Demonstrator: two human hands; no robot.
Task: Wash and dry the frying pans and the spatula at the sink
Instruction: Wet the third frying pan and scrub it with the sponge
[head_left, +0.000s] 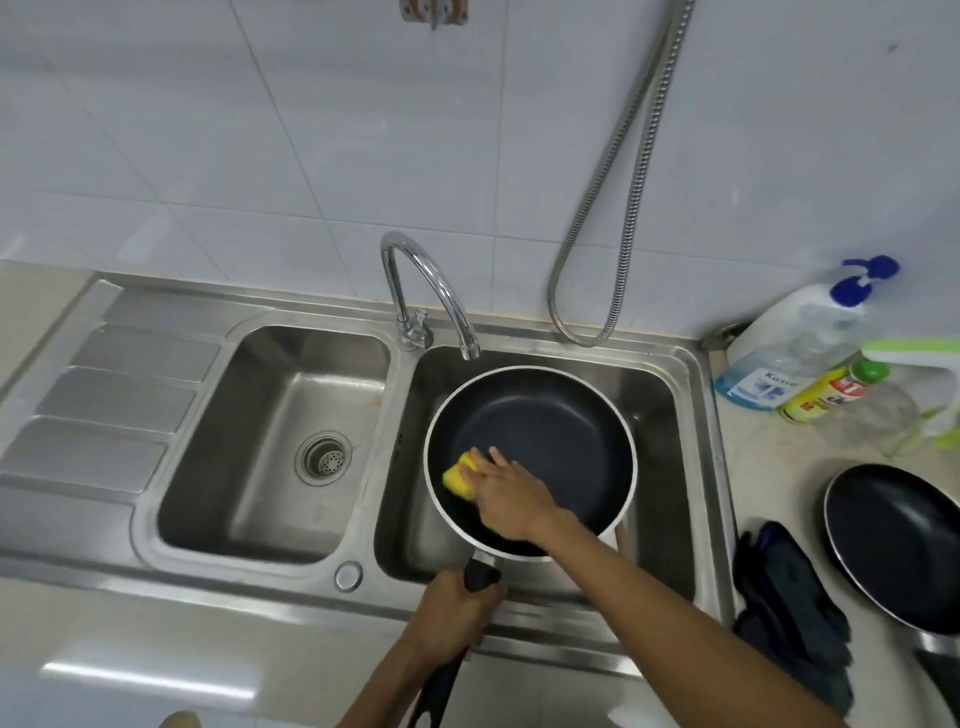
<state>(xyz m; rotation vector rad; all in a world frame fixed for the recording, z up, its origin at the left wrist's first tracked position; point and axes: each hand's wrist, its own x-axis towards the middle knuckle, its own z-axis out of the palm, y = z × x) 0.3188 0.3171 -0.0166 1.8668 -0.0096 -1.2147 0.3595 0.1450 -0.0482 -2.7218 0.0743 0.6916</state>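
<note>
One pan (561, 441) | right hand (511, 496) holds sponge (460, 475) at left rim

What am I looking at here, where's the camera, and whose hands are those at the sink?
There is no machine here: a person wears one camera on the head, looking down at their own two hands. The left hand grips the handle of a frying pan held over the right basin of a steel sink. The right hand holds a yellow sponge against the pan's inner edge. The faucet spout hangs above the pan. On the counter to the right lie a second frying pan, a dark cloth and some soap bottles.
</note>
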